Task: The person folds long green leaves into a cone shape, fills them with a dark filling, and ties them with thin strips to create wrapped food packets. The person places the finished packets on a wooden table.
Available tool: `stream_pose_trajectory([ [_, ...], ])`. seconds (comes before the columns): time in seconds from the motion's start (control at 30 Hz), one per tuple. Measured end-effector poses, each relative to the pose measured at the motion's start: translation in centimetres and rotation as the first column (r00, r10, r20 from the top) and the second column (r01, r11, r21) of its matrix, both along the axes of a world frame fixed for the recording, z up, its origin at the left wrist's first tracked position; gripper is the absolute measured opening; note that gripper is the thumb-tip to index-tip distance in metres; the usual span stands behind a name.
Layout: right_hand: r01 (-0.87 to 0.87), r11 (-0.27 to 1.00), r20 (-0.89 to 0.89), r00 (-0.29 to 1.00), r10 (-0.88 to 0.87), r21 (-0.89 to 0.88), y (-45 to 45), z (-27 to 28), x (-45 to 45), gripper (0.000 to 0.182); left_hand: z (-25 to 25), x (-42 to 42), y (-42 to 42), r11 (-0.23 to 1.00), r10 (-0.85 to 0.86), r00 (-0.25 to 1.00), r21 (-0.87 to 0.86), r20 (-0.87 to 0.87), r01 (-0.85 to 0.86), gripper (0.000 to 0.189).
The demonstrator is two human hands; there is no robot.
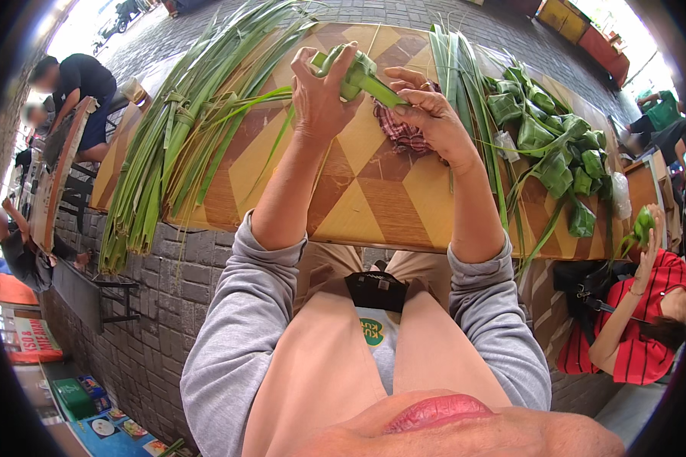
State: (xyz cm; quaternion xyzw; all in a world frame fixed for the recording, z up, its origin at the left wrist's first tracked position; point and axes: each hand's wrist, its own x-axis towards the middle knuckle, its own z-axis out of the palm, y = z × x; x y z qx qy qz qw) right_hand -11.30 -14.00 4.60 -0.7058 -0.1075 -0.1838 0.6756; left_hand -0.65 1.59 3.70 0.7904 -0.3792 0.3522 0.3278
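My left hand (pixel 324 94) grips a partly woven green palm-leaf pouch (pixel 351 71), with the fingers spread around its left and lower sides. A flat leaf strip (pixel 384 91) runs from the pouch down to the right, and the thumb and fingertips of my right hand (pixel 426 114) pinch its end. Both hands are raised above a table with a patterned wood-look top (pixel 349 200). Behind and below my right hand lies a crumpled checked cloth (pixel 399 128), partly hidden by it.
Long palm-leaf bundles (pixel 166 137) cover the table's left part, and more strips (pixel 457 85) lie right of centre. Finished woven pouches (pixel 554 137) are heaped at the right beside a clear plastic bag (pixel 621 195). A person in a striped red shirt (pixel 643 308) holds a pouch at far right.
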Motion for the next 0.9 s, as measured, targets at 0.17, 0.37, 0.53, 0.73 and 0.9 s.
stream_pose_trajectory([
  [0.17, 0.214, 0.915, 0.018, 0.975, -0.222, -0.342, 1.2, 0.1, 0.1, 0.016, 0.0, 0.0, 0.0, 0.999, 0.000, 0.998, 0.052, 0.063, -0.003, 0.074],
  [0.37, -0.191, 0.973, -0.019, 0.981, 0.195, 0.127, 0.3, 0.8, -0.6, 0.016, -0.7, 0.9, 0.0, 0.998, -0.059, 0.998, 0.032, 0.022, 0.058, 0.073],
  [0.53, -0.018, 0.976, 0.113, 0.994, -0.007, 0.219, 1.1, 1.6, -0.8, 0.023, -1.8, 1.2, -0.8, 0.775, -0.622, 0.642, -0.473, -0.449, 0.419, 0.060],
  [0.73, 0.259, 0.965, 0.046, 0.964, -0.261, 0.047, 1.7, -0.1, 0.2, 0.022, -1.1, -0.7, -1.3, 0.253, -0.869, -0.417, -0.964, -0.265, 0.086, 0.063],
  [0.9, 0.341, 0.939, 0.067, 0.937, -0.343, 0.047, 2.0, -1.1, 0.7, 0.016, -1.2, -0.7, -1.5, 0.173, -0.816, -0.558, -0.985, -0.151, 0.013, 0.067],
])
